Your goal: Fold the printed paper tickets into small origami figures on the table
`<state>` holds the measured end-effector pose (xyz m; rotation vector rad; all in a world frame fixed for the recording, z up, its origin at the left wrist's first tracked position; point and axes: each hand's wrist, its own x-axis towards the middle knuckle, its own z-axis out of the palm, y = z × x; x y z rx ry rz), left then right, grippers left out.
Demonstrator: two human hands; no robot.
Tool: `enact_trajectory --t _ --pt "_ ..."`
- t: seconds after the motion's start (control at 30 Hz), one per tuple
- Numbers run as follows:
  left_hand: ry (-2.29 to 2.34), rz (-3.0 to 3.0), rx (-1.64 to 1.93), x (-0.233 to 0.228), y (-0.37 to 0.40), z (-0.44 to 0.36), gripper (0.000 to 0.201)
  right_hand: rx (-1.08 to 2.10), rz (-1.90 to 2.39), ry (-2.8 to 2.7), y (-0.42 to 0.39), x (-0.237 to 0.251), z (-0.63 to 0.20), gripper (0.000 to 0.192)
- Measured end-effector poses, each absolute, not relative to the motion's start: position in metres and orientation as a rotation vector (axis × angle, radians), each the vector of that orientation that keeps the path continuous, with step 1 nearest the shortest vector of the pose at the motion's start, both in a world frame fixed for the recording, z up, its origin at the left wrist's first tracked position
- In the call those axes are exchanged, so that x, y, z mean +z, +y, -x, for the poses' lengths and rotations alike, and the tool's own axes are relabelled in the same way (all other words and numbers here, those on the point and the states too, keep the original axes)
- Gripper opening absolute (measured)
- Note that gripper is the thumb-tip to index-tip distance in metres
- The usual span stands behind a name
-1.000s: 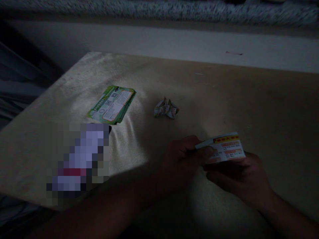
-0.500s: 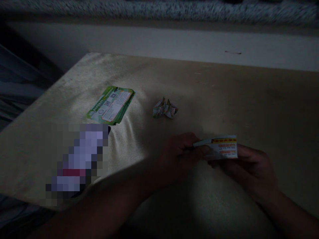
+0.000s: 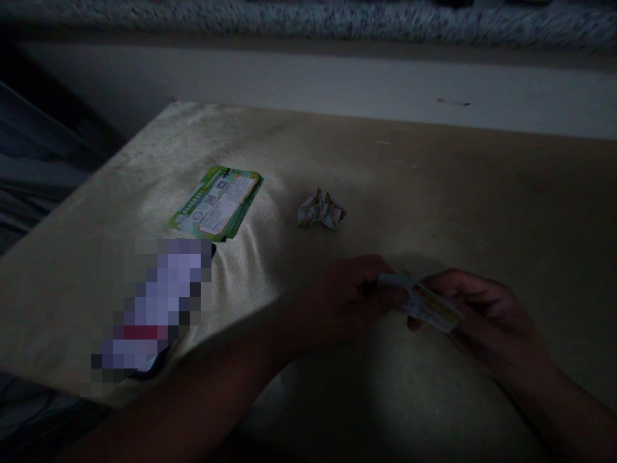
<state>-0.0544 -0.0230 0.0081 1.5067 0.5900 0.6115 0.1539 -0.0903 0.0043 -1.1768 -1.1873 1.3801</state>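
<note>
A small folded printed paper (image 3: pixel 429 306), whitish with a yellow-red strip, is held between my two hands above the table. My left hand (image 3: pixel 354 292) pinches its left end, thumb on the near face. At the other end, my right hand (image 3: pixel 491 315) has its fingers closed around the paper, some of them behind it. Farther back stands a folded paper shape (image 3: pixel 321 210) with pointed tips, made of similar printed paper. Dim light and blur hide the print on the held piece.
A stack of green printed leaflets (image 3: pixel 216 202) lies at the left on the cloth-covered table (image 3: pixel 409 167). Nearer me is a phone (image 3: pixel 161 302) with a pixelated screen. A pale wall (image 3: pixel 308 80) with a speckled ledge (image 3: pixel 289 19) runs along the back.
The held paper has tilted, its right end dropping and its printed face turning away. My right hand has shifted slightly, its fingers coming up over the paper's upper edge. The left hand stays almost in place.
</note>
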Motion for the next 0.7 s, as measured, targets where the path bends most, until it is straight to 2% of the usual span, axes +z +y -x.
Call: enact_trajectory --t 0.13,0.3,0.43,0.5,0.63,0.7 --pt "0.507 -1.709 0.596 0.012 -0.021 0.056 0.023 1.287 1.217 -1.275 -0.093 0.007 -0.151 0.006" --pt "0.489 -1.859 0.685 0.011 -0.022 0.055 0.020 1.042 1.261 -1.401 -0.096 0.009 -0.145 0.009" --pt "0.509 -2.180 0.888 0.012 -0.026 0.056 0.047 0.828 1.371 -1.465 -0.098 0.006 -0.143 0.015" --pt "0.506 -2.384 0.905 0.014 -0.028 0.057 0.041 0.745 1.424 -1.458 -0.099 0.005 -0.142 0.016" --pt "0.488 -2.575 0.945 0.015 -0.031 0.058 0.016 0.689 1.434 -1.423 -0.099 0.004 -0.139 0.018" --pt "0.505 -2.604 0.947 0.014 -0.032 0.058 0.014 0.677 1.425 -1.404 -0.099 0.003 -0.138 0.018"
